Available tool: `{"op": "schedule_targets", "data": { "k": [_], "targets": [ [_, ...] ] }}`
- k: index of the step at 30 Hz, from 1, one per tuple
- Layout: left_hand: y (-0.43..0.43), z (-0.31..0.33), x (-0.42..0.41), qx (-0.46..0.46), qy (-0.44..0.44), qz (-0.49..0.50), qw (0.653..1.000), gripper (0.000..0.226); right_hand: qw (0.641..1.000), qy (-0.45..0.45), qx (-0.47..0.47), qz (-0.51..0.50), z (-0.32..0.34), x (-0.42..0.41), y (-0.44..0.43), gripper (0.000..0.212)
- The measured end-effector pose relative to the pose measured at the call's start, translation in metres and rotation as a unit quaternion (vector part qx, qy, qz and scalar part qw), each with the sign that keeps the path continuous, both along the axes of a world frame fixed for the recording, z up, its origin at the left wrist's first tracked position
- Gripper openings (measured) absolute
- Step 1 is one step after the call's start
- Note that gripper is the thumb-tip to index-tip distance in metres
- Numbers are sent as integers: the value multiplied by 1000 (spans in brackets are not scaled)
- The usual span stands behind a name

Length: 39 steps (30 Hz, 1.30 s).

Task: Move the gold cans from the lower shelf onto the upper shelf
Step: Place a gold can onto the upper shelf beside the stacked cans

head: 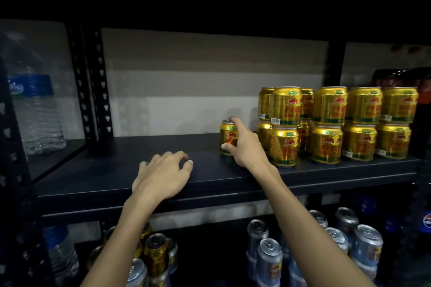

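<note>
A single gold can (226,135) stands upright on the dark upper shelf (144,154), just left of a two-high stack of gold cans (331,123). My right hand (245,147) wraps its fingers around this single can, thumb low on its front and index finger over its top. My left hand (163,175) rests palm down on the shelf's front edge, fingers curled and holding nothing. On the lower shelf, more gold cans (155,254) stand at the lower left, partly hidden behind my left forearm.
Silver-and-blue cans (268,258) crowd the lower shelf at the right. A large water bottle (35,109) stands in the left bay behind a black upright post (93,86). Dark soda bottles (419,100) stand right of the gold stack. Another water bottle (60,251) is at lower left.
</note>
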<state>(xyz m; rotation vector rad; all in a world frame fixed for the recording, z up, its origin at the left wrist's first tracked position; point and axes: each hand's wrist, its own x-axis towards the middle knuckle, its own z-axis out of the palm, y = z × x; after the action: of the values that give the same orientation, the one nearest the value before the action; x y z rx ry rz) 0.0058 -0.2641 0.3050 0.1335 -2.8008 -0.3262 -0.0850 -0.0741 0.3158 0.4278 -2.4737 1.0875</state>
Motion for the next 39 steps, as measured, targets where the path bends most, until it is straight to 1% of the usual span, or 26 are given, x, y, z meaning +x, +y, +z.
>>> {"op": "schedule_targets", "data": {
  "k": [3,5,13,23,39],
  "targets": [
    [-1,-1,-1,4,0,0,1000,44,999,-16,43,-16,0,-1,-5,79],
    [-1,-1,-2,6,1,1,1000,44,998,-22,50,-19,-1,-1,-6,79],
    [0,0,-3,5,-2,0,1000,43,998,-25,47,-15,-1,0,-5,70],
    [5,-1,4,-1,3,8,1000,45,995,-71,61,-24,6,-1,-9,83],
    [6,-2,3,-10,8,10,1000,46,995,-76,62,-12,4,2,-8,85]
  ]
}}
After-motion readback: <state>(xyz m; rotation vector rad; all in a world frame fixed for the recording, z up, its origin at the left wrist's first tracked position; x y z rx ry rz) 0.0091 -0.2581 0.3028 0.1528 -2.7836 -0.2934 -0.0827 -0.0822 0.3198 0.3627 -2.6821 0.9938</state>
